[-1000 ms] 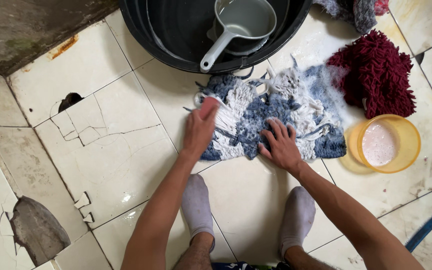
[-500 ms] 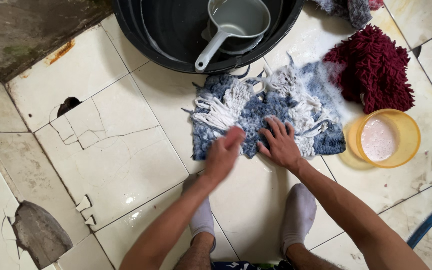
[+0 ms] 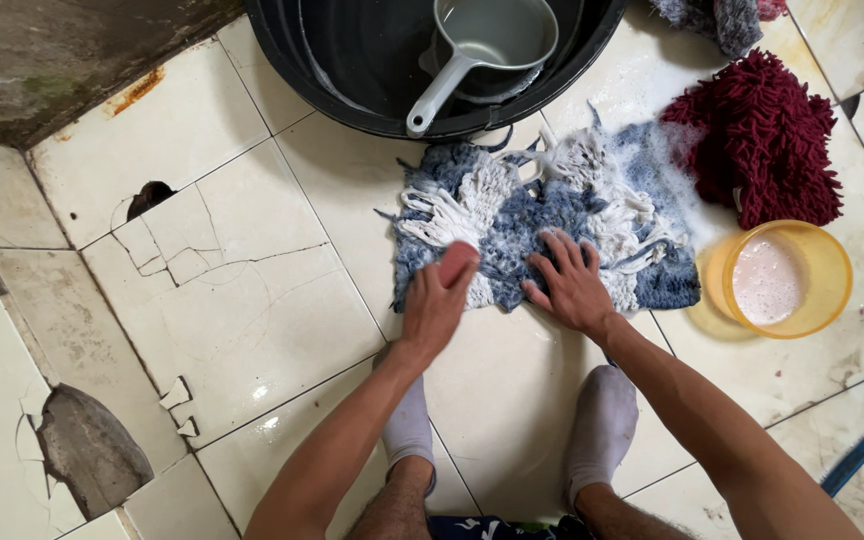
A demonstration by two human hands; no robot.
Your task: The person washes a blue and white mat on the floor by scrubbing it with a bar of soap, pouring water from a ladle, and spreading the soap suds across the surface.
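Fingers of the left hand curl around a small pinkish object, probably a scrub brush or soap bar, pressed onto the near left edge of the blue-and-white shaggy mat, which lies flat on the wet tiled floor just below the black tub. The right hand lies open, fingers spread, palm down on the mat's near middle, holding nothing but pinning it. The risk, as I judge it, is the mat sliding on the soapy tile if that pinning hand lifts, or long fringe snagging under the scrubbing hand. The yellow bowl of sudsy water sits just right of the mat and near the right forearm; a wide stroke could tip it. Socked feet on slick tile could slip. A maroon shaggy mat touches the far right corner; a grey dipper rests in the tub.
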